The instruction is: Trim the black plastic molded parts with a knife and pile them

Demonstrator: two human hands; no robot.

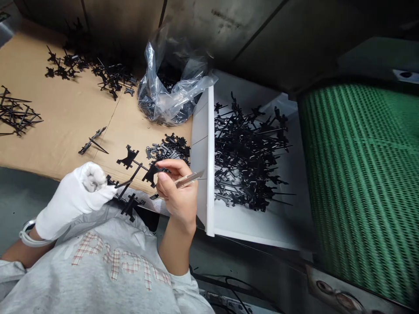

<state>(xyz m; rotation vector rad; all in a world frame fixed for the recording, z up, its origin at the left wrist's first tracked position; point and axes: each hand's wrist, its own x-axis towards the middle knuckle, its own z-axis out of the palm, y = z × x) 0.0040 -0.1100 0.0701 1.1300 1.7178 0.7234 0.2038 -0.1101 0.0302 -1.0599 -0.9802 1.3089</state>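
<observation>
My left hand [88, 187], in a white glove, pinches the stem of a black plastic sprue [135, 170] with several flat notched parts on its branches. My bare right hand [176, 192] is closed around a thin craft knife [190, 178], its pale blade end pointing right. The right thumb and forefinger are at one notched black part [150, 174] of the sprue; whether that part is still joined is hard to see. Just beyond my right hand lies a pile of small loose black parts [170, 147] on the cardboard.
Brown cardboard [59, 144] covers the table. A clear plastic bag [166, 102] of black parts stands behind the loose pile. To the right, a white box [210, 196] holds many black sprues. Bare runners [18, 113] lie far left. A green conveyor belt [356, 187] is beyond the box.
</observation>
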